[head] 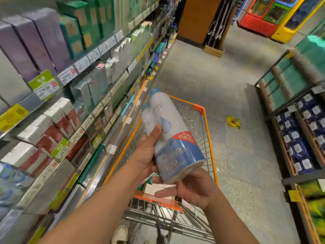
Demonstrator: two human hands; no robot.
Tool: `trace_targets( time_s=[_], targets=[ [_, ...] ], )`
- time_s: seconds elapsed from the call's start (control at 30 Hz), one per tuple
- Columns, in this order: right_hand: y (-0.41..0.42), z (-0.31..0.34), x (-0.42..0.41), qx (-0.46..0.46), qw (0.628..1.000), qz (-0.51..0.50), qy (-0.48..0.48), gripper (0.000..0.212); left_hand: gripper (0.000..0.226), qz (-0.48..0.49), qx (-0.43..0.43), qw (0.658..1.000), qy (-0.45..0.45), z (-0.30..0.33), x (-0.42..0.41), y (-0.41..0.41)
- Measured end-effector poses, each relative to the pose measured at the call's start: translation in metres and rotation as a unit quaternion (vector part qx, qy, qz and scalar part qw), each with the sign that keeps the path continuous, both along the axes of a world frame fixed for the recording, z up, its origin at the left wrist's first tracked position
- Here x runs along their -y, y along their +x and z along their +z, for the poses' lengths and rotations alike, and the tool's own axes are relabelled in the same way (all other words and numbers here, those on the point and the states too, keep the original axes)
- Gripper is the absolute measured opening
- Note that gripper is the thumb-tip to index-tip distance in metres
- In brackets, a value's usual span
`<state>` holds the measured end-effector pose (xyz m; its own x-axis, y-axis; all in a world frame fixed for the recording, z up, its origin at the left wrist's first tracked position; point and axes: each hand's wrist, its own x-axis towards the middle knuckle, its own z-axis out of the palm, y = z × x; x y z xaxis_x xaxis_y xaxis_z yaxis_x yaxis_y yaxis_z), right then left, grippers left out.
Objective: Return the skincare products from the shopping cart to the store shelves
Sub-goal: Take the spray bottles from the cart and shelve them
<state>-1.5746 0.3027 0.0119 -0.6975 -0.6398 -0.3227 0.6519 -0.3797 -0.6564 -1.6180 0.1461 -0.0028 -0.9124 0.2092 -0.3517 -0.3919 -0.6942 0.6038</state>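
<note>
Two hands are gripping the bottle pack point(173, 132): left hand point(149, 152) fingers wrapping mid-body, right hand point(191, 187) cupping its base; film-wrapped, probably slippery, moderately heavy.

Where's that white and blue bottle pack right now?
The bottle pack is mid-frame, above the cart, held in both hands: left hand, right hand. Shelves stand left.

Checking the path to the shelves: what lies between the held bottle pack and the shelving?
In the head view, only the cart's orange rim and the left hand separate the bottle pack from the shelves.
</note>
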Motion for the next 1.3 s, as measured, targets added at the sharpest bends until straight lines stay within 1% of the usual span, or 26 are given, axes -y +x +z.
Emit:
trace_targets(
  time_s=[0.03,0.07,0.17,0.2,0.27,0.33,0.37,0.4,0.43,0.47,0.5,0.53,0.57,0.63,0.7,0.8,0.87,1.07,1.1,1.2,1.3],
  targets=[
    [-0.002,0.005,-0.003,-0.012,1.0,-0.005,0.018,0.069,0.119,0.02,-0.026,0.999,-0.006,0.007,0.002,0.0],
    [-0.003,0.011,-0.005,-0.027,0.998,-0.016,0.056,0.066,0.112,0.038,-0.051,0.998,-0.011,0.016,0.002,-0.001],
    [-0.007,0.029,-0.007,-0.083,0.977,-0.078,0.179,0.044,0.095,0.052,-0.104,0.993,-0.027,0.042,0.002,0.001],
    [-0.008,0.032,-0.009,-0.102,0.97,-0.099,0.199,0.043,0.092,0.052,-0.118,0.991,-0.039,0.049,0.0,0.002],
    [-0.008,0.042,-0.015,-0.127,0.963,-0.127,0.202,0.044,0.086,0.063,-0.135,0.987,-0.054,0.06,-0.006,0.005],
    [-0.007,0.057,-0.022,-0.125,0.961,-0.162,0.185,0.033,0.083,0.08,-0.145,0.984,-0.064,0.069,-0.01,0.008],
    [-0.007,0.065,-0.026,-0.111,0.965,-0.174,0.161,0.032,0.088,0.084,-0.15,0.982,-0.076,0.073,-0.011,0.01],
    [-0.007,0.072,-0.03,-0.101,0.969,-0.182,0.135,0.035,0.096,0.089,-0.152,0.98,-0.093,0.077,-0.012,0.013],
    [-0.006,0.08,-0.033,-0.102,0.968,-0.191,0.128,0.04,0.104,0.095,-0.15,0.978,-0.112,0.082,-0.013,0.016],
    [-0.006,0.087,-0.036,-0.119,0.962,-0.201,0.139,0.042,0.108,0.105,-0.15,0.974,-0.132,0.086,-0.014,0.019],
    [-0.005,0.092,-0.038,-0.147,0.952,-0.21,0.167,0.037,0.106,0.116,-0.153,0.969,-0.153,0.09,-0.016,0.023],
    [-0.004,0.096,-0.038,-0.185,0.935,-0.219,0.207,0.027,0.101,0.127,-0.157,0.965,-0.169,0.093,-0.018,0.027],
    [-0.002,0.099,-0.036,-0.221,0.919,-0.217,0.246,0.019,0.096,0.139,-0.157,0.96,-0.184,0.096,-0.02,0.032],
    [0.001,0.103,-0.034,-0.279,0.891,-0.191,0.304,0.022,0.085,0.163,-0.153,0.95,-0.217,0.103,-0.022,0.042],
    [0.005,0.108,-0.028,-0.322,0.876,-0.163,0.319,0.019,0.077,0.188,-0.152,0.937,-0.251,0.11,-0.021,0.052],
    [0.011,0.11,-0.016,-0.366,0.86,-0.134,0.33,0.018,0.079,0.222,-0.157,0.908,-0.32,0.123,-0.013,0.071],
    [0.017,0.113,-0.003,-0.387,0.858,-0.121,0.316,0.019,0.074,0.252,-0.163,0.883,-0.361,0.133,-0.006,0.087],
    [0.042,0.121,0.043,-0.419,0.863,-0.082,0.269,0.039,0.064,0.325,-0.155,0.833,-0.421,0.153,0.025,0.146],
    [0.048,0.122,0.052,-0.424,0.863,-0.073,0.263,0.038,0.062,0.337,-0.152,0.823,-0.432,0.156,0.031,0.157],
    [0.067,0.127,0.079,-0.445,0.86,-0.038,0.249,0.02,0.057,0.369,-0.136,0.797,-0.458,0.16,0.053,0.187],
    [0.089,0.134,0.109,-0.47,0.853,-0.012,0.225,0.021,0.058,0.397,-0.125,0.788,-0.453,0.162,0.078,0.219]
  ],
)
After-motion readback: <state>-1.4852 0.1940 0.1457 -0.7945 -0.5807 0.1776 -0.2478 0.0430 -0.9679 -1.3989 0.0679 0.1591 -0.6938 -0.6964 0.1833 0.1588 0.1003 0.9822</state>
